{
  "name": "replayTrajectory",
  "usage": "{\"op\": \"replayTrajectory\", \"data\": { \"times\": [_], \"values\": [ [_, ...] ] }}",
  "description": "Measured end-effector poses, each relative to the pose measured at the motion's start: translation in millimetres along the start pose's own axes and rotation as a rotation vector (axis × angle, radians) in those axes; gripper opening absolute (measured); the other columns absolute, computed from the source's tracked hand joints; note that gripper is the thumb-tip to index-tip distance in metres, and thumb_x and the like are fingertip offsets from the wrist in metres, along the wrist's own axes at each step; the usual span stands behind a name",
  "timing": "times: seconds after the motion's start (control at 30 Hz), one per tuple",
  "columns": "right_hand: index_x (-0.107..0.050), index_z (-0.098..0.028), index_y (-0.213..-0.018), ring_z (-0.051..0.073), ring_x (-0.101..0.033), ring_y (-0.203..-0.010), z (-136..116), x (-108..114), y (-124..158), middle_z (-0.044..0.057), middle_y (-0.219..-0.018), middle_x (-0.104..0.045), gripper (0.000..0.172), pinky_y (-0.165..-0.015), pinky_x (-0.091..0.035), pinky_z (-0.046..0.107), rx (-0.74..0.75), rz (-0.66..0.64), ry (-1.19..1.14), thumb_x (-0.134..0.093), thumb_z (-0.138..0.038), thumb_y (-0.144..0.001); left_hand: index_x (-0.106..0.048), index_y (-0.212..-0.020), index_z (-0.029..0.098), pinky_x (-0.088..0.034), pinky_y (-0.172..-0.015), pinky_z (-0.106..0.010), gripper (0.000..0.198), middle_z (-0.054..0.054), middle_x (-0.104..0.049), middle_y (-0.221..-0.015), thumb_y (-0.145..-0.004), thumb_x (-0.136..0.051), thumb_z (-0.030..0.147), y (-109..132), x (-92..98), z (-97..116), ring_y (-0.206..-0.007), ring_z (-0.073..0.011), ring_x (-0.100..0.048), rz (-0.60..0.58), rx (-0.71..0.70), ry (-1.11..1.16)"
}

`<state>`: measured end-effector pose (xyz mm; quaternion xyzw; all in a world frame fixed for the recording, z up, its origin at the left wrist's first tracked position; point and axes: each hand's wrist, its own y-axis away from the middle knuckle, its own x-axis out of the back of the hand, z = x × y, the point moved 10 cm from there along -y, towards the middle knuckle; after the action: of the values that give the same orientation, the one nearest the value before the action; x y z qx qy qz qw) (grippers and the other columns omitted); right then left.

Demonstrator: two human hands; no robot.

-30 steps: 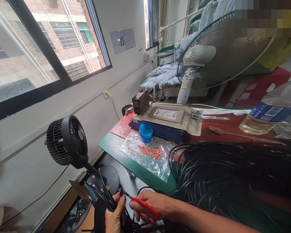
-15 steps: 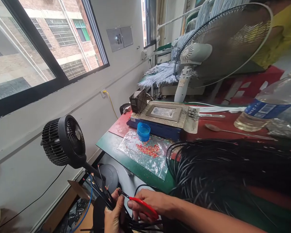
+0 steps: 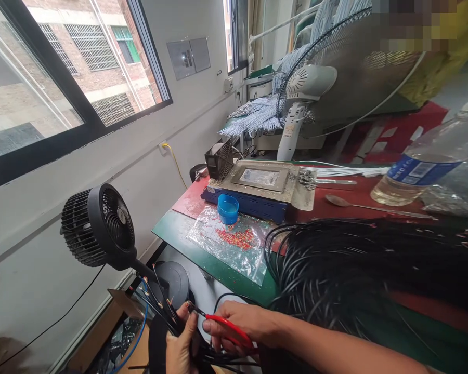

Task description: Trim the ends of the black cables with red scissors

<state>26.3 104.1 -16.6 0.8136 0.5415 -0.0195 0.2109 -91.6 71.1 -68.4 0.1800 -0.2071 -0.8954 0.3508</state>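
Black cables (image 3: pixel 161 310) with thin coloured wires at their stripped ends fan out from my left hand (image 3: pixel 181 344), which is closed around them at the bottom of the head view. My right hand (image 3: pixel 239 323) grips red-handled pliers (image 3: pixel 231 328). Their dark jaws meet a cable end beside my left thumb and index finger; the exact contact is too small to make out. To the right, a large heap of black cables (image 3: pixel 335 270) lies on the table (image 3: pixel 214 275).
A plastic sheet (image 3: pixel 253 267) with red and yellow bits and a blue cup (image 3: pixel 228 210) lies ahead. Behind are a solder pot (image 3: pixel 257 182), a spoon (image 3: pixel 337 200) and a bottle (image 3: pixel 407 176). A black fan (image 3: pixel 101 226) stands left, above a cardboard box (image 3: pixel 89 337). A person in yellow is behind the large fan (image 3: pixel 312 80).
The whole view has shifted slightly. Both hands keep nearly the same pose, with the pliers still at the cable end.
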Motion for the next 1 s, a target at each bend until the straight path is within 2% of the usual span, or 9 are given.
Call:
{"op": "replayTrajectory", "data": {
  "times": [0.1,0.3,0.57,0.8,0.9,1.0],
  "values": [
    [-0.062,-0.010,-0.066,0.003,-0.038,-0.037,0.5,-0.1,0.0,-0.004,-0.046,-0.043,0.058,-0.036,-0.030,0.013,-0.015,0.007,-0.002,-0.048,-0.067,-0.068,-0.059,-0.087,0.018,-0.023,-0.034,-0.019,0.049,0.006,-0.051,-0.051,-0.044,-0.077,0.033,-1.2,1.3,1.0,-0.039,-0.0045,-0.041,0.006,-0.019,-0.011],
    [-0.062,-0.010,-0.065,0.003,-0.038,-0.036,3.6,-0.3,-0.5,-0.004,-0.045,-0.044,0.056,-0.033,-0.028,0.013,-0.063,0.021,-0.034,-0.051,-0.065,-0.067,-0.053,-0.094,0.019,-0.014,-0.035,-0.016,0.054,0.009,-0.047,-0.049,-0.047,-0.075,0.032,-3.8,-0.9,0.0,-0.033,0.0020,-0.024,-0.020,-0.027,0.023],
    [-0.061,-0.009,-0.062,0.002,-0.037,-0.035,-9.2,-2.6,5.7,-0.005,-0.043,-0.042,0.058,-0.036,-0.028,0.013,-0.057,0.029,0.005,-0.048,-0.065,-0.069,-0.052,-0.092,0.021,-0.016,-0.035,-0.016,0.050,0.014,-0.030,-0.036,-0.049,-0.074,0.033,1.4,-4.9,0.9,-0.032,-0.0007,-0.025,-0.030,0.013,0.031],
    [-0.060,-0.010,-0.059,0.002,-0.037,-0.036,-11.1,-2.2,7.3,-0.004,-0.044,-0.042,0.055,-0.035,-0.027,0.014,-0.068,0.038,0.003,-0.053,-0.063,-0.067,-0.051,-0.094,0.020,-0.017,-0.035,-0.015,0.049,0.014,-0.030,-0.037,-0.052,-0.072,0.033,3.3,-6.9,1.5,-0.032,-0.0008,-0.025,-0.037,0.023,-0.007],
    [-0.059,-0.010,-0.058,0.002,-0.037,-0.035,-6.5,-1.1,5.0,-0.004,-0.044,-0.043,0.055,-0.035,-0.027,0.014,-0.077,0.038,-0.012,-0.052,-0.064,-0.067,-0.051,-0.095,0.018,-0.020,-0.036,-0.013,0.051,0.011,-0.039,-0.041,-0.051,-0.073,0.035,2.7,-6.4,4.7,-0.035,0.0000,-0.029,-0.034,-0.004,-0.027],
    [-0.058,-0.010,-0.058,0.003,-0.039,-0.035,-3.8,-1.4,2.2,-0.003,-0.044,-0.044,0.056,-0.034,-0.028,0.014,-0.073,0.030,-0.021,-0.052,-0.065,-0.066,-0.051,-0.095,0.017,-0.023,-0.038,-0.013,0.054,0.011,-0.041,-0.041,-0.050,-0.073,0.036,1.9,-4.3,7.8,-0.036,-0.0004,-0.031,-0.018,-0.031,-0.057]
  ]
}}
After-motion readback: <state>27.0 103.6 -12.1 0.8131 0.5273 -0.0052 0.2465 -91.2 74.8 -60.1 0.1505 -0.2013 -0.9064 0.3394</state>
